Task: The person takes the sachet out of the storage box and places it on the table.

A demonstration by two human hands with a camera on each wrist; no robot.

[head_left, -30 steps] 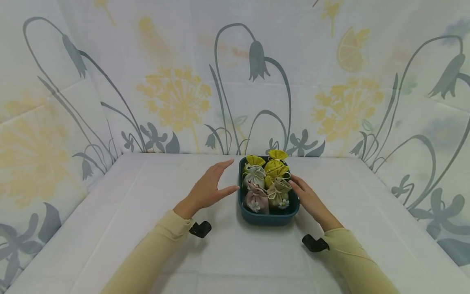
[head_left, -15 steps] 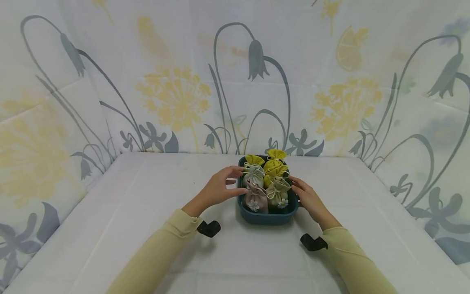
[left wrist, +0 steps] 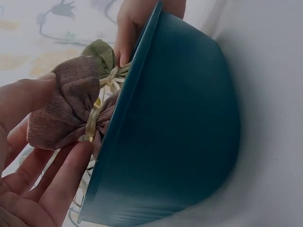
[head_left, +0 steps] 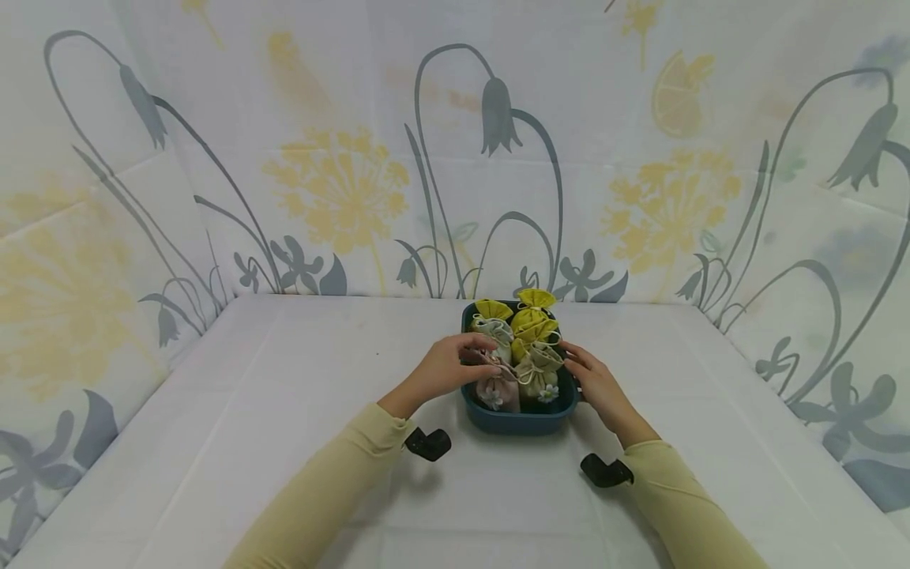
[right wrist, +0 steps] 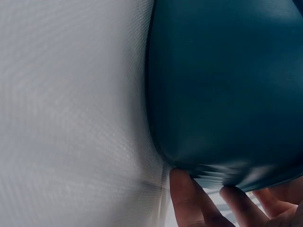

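A teal plastic basin [head_left: 519, 424] holds several small drawstring pouches. My left hand [head_left: 444, 369] is over its left rim and grips the mauve pouch [head_left: 498, 393] at its gathered top. In the left wrist view the thumb lies on the pouch's ruffle [left wrist: 66, 99] and the fingers are by its tied neck. At the basin's right side, my right hand [head_left: 600, 391] holds the rim, with fingertips [right wrist: 182, 182] against the outer wall in the right wrist view. Beside the mauve pouch sits an olive-beige pouch [head_left: 538, 375] with a white flower.
A pale grey-white pouch [head_left: 501, 332] and several yellow pouches [head_left: 535, 316] fill the basin's far half. White cloth [head_left: 284, 411] covers the table. Behind it hangs a flower-printed curtain [head_left: 455, 158]. A black wrist mount [head_left: 429, 444] sticks out from the left cuff.
My left hand has moved right, from beside the basin to over its rim, and now grips the mauve pouch. My right hand stays at the basin's right side.
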